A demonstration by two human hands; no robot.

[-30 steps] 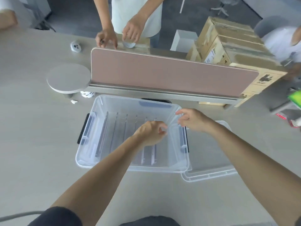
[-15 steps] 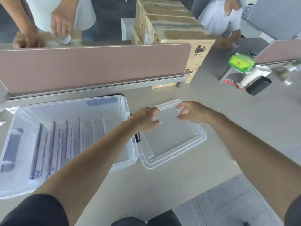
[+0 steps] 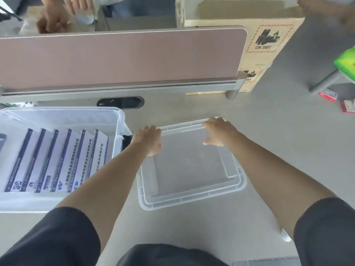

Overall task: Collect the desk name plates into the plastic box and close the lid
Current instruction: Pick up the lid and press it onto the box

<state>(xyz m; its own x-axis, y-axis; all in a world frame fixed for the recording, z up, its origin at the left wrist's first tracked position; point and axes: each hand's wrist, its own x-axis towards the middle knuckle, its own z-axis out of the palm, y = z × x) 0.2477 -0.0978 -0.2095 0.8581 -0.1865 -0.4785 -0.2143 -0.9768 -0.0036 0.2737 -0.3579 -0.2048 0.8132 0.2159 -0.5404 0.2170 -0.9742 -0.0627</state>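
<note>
Head view, left hand [image 3: 148, 140] and right hand [image 3: 218, 132] gripping lid's [image 3: 192, 169] far edge, beside plastic box [image 3: 119, 120].

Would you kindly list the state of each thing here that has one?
plastic box: open, lid off
name plates: inside the box, leaning in a row
lid: on the desk beside the box
left hand: gripping the lid's far edge
right hand: gripping the lid's far edge
</note>
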